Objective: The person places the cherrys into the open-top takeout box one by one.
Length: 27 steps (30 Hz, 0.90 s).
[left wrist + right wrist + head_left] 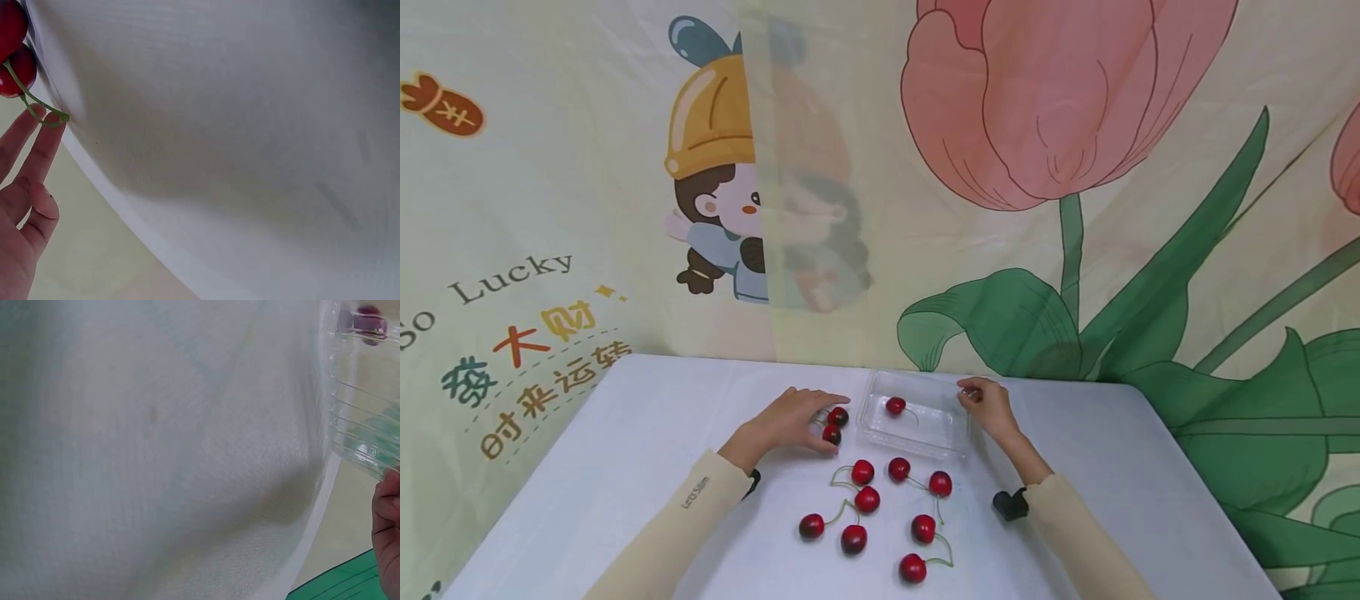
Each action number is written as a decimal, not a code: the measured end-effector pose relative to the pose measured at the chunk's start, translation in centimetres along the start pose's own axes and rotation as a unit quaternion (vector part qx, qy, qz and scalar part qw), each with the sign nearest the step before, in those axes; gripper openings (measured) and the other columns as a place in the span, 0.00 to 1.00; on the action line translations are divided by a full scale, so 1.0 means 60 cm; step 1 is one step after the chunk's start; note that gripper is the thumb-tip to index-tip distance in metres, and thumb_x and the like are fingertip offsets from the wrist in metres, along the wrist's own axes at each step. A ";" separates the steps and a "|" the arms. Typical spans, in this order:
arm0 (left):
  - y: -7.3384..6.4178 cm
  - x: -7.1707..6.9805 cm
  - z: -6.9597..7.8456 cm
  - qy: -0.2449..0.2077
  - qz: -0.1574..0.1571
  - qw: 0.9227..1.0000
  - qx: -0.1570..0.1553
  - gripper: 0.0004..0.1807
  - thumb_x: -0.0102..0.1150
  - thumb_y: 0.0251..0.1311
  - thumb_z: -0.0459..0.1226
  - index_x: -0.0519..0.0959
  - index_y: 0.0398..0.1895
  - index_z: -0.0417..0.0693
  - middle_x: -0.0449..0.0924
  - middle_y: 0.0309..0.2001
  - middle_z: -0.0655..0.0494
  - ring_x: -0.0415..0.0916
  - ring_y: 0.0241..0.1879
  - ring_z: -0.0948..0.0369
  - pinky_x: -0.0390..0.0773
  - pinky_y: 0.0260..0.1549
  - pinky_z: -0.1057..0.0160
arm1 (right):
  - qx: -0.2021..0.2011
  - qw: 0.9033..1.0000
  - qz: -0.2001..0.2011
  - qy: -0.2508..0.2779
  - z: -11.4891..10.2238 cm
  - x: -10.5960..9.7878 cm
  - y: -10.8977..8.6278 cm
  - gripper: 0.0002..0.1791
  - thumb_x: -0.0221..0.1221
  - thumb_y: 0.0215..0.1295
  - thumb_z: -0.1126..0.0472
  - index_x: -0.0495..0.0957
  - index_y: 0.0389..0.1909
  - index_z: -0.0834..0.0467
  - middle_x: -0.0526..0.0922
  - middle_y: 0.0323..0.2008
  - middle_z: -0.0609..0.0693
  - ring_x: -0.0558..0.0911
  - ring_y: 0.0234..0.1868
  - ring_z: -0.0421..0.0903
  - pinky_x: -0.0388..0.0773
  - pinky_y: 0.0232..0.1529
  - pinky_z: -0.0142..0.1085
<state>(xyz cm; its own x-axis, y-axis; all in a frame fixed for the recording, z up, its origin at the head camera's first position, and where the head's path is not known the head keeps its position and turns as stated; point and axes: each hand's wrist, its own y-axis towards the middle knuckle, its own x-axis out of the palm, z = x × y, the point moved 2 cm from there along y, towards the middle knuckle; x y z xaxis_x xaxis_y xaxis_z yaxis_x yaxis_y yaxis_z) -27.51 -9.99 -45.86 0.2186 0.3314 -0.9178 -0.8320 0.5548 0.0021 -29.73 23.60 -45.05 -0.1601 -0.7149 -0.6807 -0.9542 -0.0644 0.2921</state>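
My left hand point(793, 419) is at two cherries, one darker cherry point(838, 417) and one cherry point(831, 435) just below it, with the thumb and fingers spread on either side. In the left wrist view their joined green stem point(45, 107) overlaps the fingertips. My right hand point(990, 406) pinches the far right corner of a clear plastic container point(943, 427). A single red cherry point(895, 406) with its stem lies inside the container. The right wrist view shows the hand at the container's edge, partly cut off by the frame.
Nearer the front lie several paired cherries with green stems, among them a cherry point(853, 539) on the left and a cherry point(913, 568) on the right. They rest on a white-covered table point(700, 400). A printed curtain point(850, 167) hangs behind it.
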 end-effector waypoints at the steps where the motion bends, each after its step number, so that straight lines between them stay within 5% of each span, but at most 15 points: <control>1: 0.002 0.001 0.000 0.005 0.000 1.000 0.004 0.40 0.74 0.46 0.54 0.74 0.64 0.54 0.79 0.57 0.54 0.74 0.55 0.55 0.67 0.54 0.49 | 0.000 1.000 0.000 0.000 0.000 0.000 0.000 0.09 0.63 0.58 0.73 0.82 0.40 0.72 0.84 0.31 0.62 0.80 0.31 0.52 0.76 0.29 0.32; 7: 0.009 0.003 0.003 0.027 -0.001 1.000 0.015 0.32 0.74 0.47 0.52 0.80 0.57 0.53 0.83 0.49 0.57 0.75 0.47 0.58 0.69 0.47 0.54 | 0.007 1.000 -0.001 0.001 -0.001 0.000 -0.001 0.10 0.63 0.59 0.74 0.81 0.41 0.72 0.83 0.32 0.62 0.80 0.31 0.52 0.76 0.29 0.33; 21: 0.009 0.003 0.006 -0.008 -0.019 1.000 -0.017 0.29 0.76 0.45 0.48 0.81 0.53 0.54 0.80 0.46 0.60 0.73 0.45 0.61 0.70 0.53 0.49 | 0.011 1.000 -0.002 0.008 -0.002 -0.001 -0.003 0.10 0.62 0.59 0.73 0.82 0.42 0.72 0.83 0.32 0.61 0.80 0.31 0.51 0.76 0.29 0.33; 27: 0.008 0.001 0.002 -0.015 -0.018 1.000 -0.001 0.28 0.77 0.44 0.48 0.81 0.50 0.53 0.80 0.41 0.62 0.73 0.40 0.63 0.72 0.50 0.49 | 0.012 1.000 0.003 0.015 0.002 0.001 -0.002 0.09 0.62 0.59 0.74 0.82 0.41 0.72 0.83 0.31 0.61 0.81 0.32 0.51 0.75 0.31 0.32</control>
<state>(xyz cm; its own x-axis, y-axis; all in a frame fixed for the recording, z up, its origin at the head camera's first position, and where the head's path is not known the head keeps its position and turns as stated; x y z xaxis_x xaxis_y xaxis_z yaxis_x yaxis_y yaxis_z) -27.85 -9.60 -45.86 0.2637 0.3339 -0.9050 -0.8243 0.5653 -0.0316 -29.66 23.66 -45.20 -0.1589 -0.7365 -0.6576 -0.9589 -0.0436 0.2805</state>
